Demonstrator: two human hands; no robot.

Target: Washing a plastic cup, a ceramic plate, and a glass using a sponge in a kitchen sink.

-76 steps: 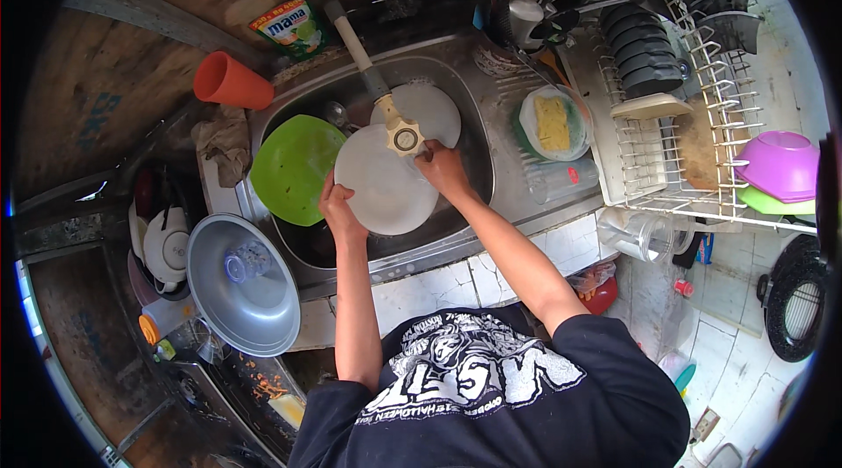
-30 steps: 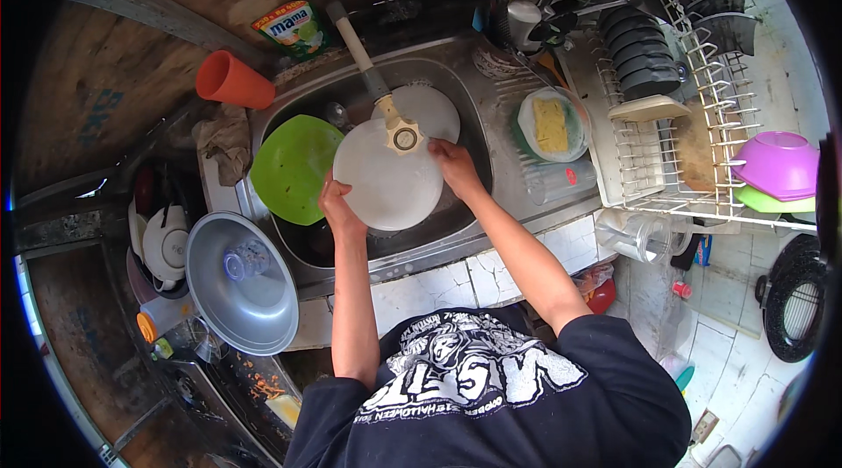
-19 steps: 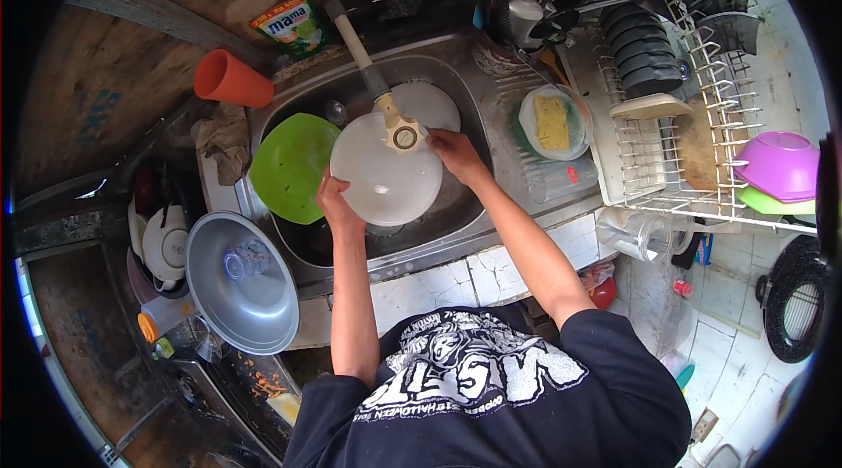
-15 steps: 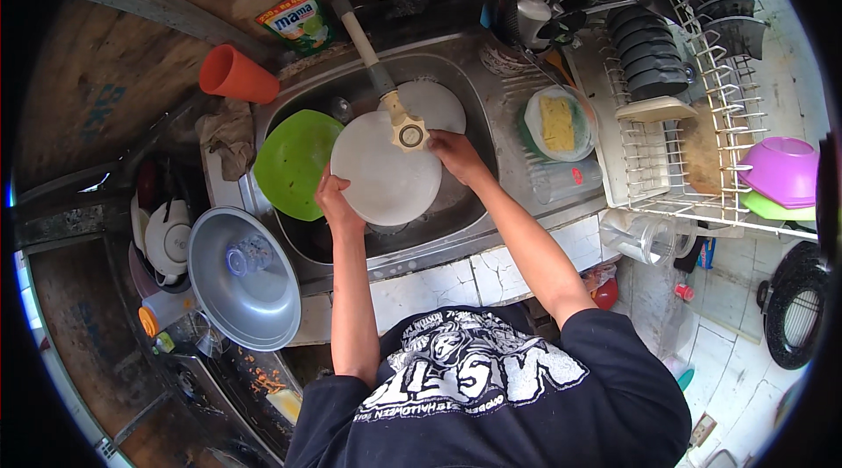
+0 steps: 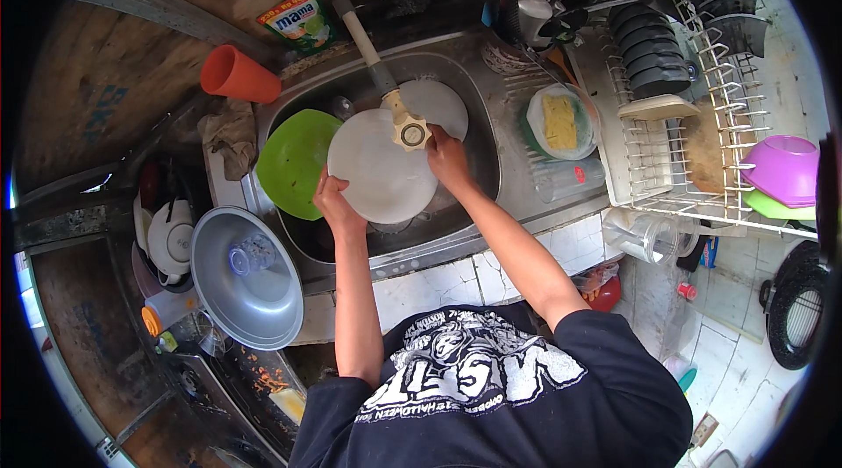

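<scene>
A white plate (image 5: 373,178) is tilted over the sink, below the tap's cream star-shaped knob (image 5: 410,132). My left hand (image 5: 338,205) grips its lower left rim, with the thumb on top and the other fingers mostly underneath. At the right rim, my right hand (image 5: 448,159) is closed, its fingertips right beside the knob and partly hidden; it seems to hold the plate's edge. Behind lies another white plate (image 5: 443,108) in the basin. To the left of the held plate rests a lime-green bowl (image 5: 294,161), with small dark specks inside.
An orange cup (image 5: 239,73) and a crumpled cloth (image 5: 230,139) sit left of the sink (image 5: 484,196). Nearer stands a grey basin (image 5: 263,292) with a clear cup inside. Right, a yellow sponge (image 5: 560,123) lies in a bowl, beside a dish rack (image 5: 645,165) with stacked dark bowls.
The held white plate has shifted slightly left and up, and both hands have moved left with it. The right hand has also turned a little. The knob and the other dishes look unchanged.
</scene>
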